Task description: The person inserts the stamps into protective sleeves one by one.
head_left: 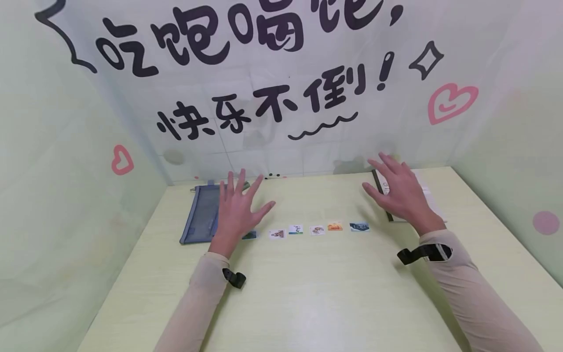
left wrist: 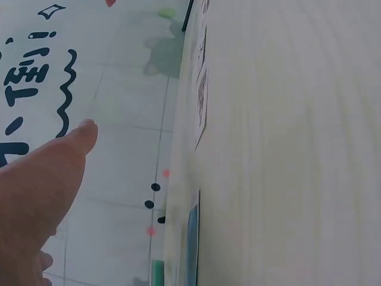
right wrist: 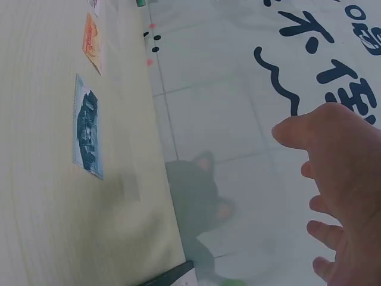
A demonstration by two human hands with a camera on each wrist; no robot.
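My left hand (head_left: 237, 210) hovers with spread fingers over the right part of a blue mesh zip pouch (head_left: 198, 217), holding nothing. On the other side, my right hand (head_left: 402, 193), also spread and holding nothing, is above a white booklet with a black spine (head_left: 433, 200) and hides much of it. Between the hands, several small stamps lie in a row: a dark green one (head_left: 250, 235) partly behind the left wrist, pale pictured ones such as the pagoda stamp (head_left: 277, 234), an orange one (head_left: 335, 226) and a blue one with perforated edges (right wrist: 87, 128).
The pale wooden table (head_left: 299, 293) meets a white printed cloth (head_left: 281, 151) with black lettering at the back. Cloth walls also stand at the left and right. A dark band with a small camera arm (head_left: 424, 253) sits on each wrist.
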